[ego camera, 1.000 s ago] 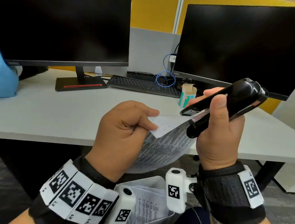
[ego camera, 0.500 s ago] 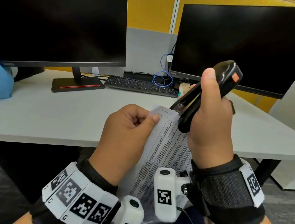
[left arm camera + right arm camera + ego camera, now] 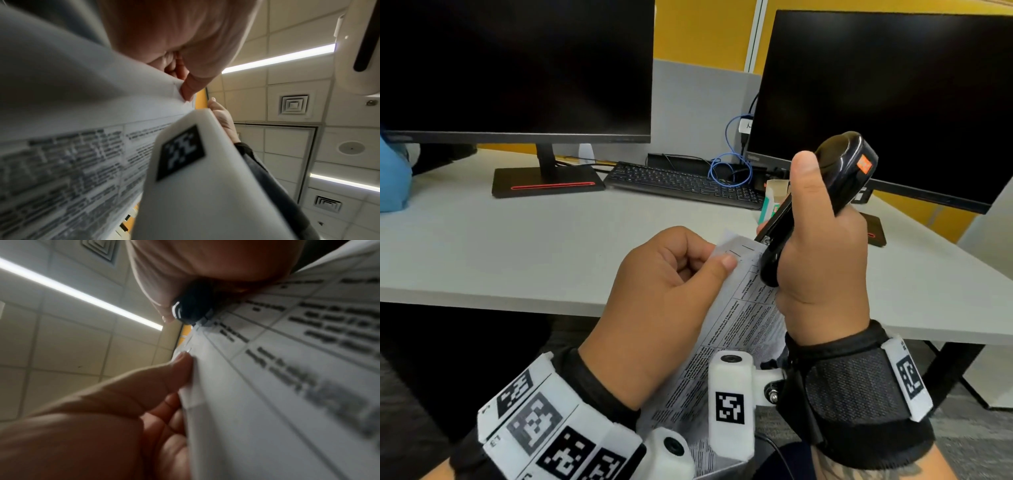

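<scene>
My left hand [image 3: 681, 274] pinches the top corner of a printed paper sheet [image 3: 739, 318] between thumb and curled fingers, above the desk's front edge. My right hand [image 3: 822, 246] grips a black stapler [image 3: 835, 181] with an orange label, thumb along its top. The stapler's mouth sits at the sheet's top right corner. In the left wrist view the thumb tip presses the paper [image 3: 82, 113] at its corner. In the right wrist view the stapler [image 3: 193, 305] nose meets the paper [image 3: 277, 386] edge, with the left hand's thumb [image 3: 174, 368] on the sheet.
A grey desk [image 3: 517, 246] carries two dark monitors [image 3: 517, 68] [image 3: 893, 102], a black keyboard [image 3: 685, 185], a coiled blue cable [image 3: 732, 164] and a small open carton [image 3: 774, 198]. A blue object [image 3: 393, 181] lies at the far left.
The right hand has tilted the stapler more upright and brought its mouth to the sheet's top corner. The paper has turned flatter, printed side up, and the left thumb has slid along its edge.
</scene>
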Tool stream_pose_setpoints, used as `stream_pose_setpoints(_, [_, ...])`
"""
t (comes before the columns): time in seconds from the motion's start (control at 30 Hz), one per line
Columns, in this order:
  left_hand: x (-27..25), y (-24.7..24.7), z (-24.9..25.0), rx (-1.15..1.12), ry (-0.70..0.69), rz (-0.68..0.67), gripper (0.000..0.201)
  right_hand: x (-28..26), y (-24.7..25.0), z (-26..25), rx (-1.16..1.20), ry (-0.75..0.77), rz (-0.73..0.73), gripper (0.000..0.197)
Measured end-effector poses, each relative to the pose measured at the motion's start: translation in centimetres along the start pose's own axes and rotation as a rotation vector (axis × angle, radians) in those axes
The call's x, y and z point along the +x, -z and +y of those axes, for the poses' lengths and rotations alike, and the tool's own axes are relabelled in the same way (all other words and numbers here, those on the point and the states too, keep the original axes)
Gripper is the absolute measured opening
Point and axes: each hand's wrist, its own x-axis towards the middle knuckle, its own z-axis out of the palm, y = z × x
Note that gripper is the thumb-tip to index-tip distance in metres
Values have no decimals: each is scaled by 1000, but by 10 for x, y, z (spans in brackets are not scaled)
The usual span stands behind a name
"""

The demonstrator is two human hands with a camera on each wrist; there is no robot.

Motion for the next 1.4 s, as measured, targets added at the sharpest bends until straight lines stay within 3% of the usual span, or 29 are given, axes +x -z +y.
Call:
stream_pose_setpoints(0.1, [1, 0, -2, 10, 82, -181, 16, 1, 2, 2, -19, 6, -30, 40])
stream_pose_setpoints(0.2, [2, 5, -7, 288, 53, -296, 17, 0, 4, 3, 2, 20, -93, 38])
stream_pose_setpoints(0.27, [3, 7, -8, 304, -44, -221, 2, -1, 7, 3, 1, 72, -97, 41])
stream_pose_setpoints(0.4, [7, 18, -5, 138, -182, -19, 42, -7, 17, 6, -34, 236, -32, 34])
stream_pose_setpoints(0.6, [7, 21, -5, 165, -320, 13, 44, -14, 23, 11, -57, 329, 4, 52])
stream_pose_setpoints(0.87, [4, 20, 0, 106, -243, -20, 33, -14, 22, 10, -50, 323, 12, 46])
stream_pose_setpoints(1.1, [2, 10, 8, 171, 31, -99, 13, -11, 9, 1, 51, 65, -11, 44])
stream_pose_setpoints(1.2, [-2, 5, 8, 135, 66, -111, 15, -9, 2, -2, 30, -5, -38, 32])
stream_pose_setpoints(1.4, [-3, -2, 8, 121, 81, -99, 32, -7, -6, -2, -9, -31, 21, 45])
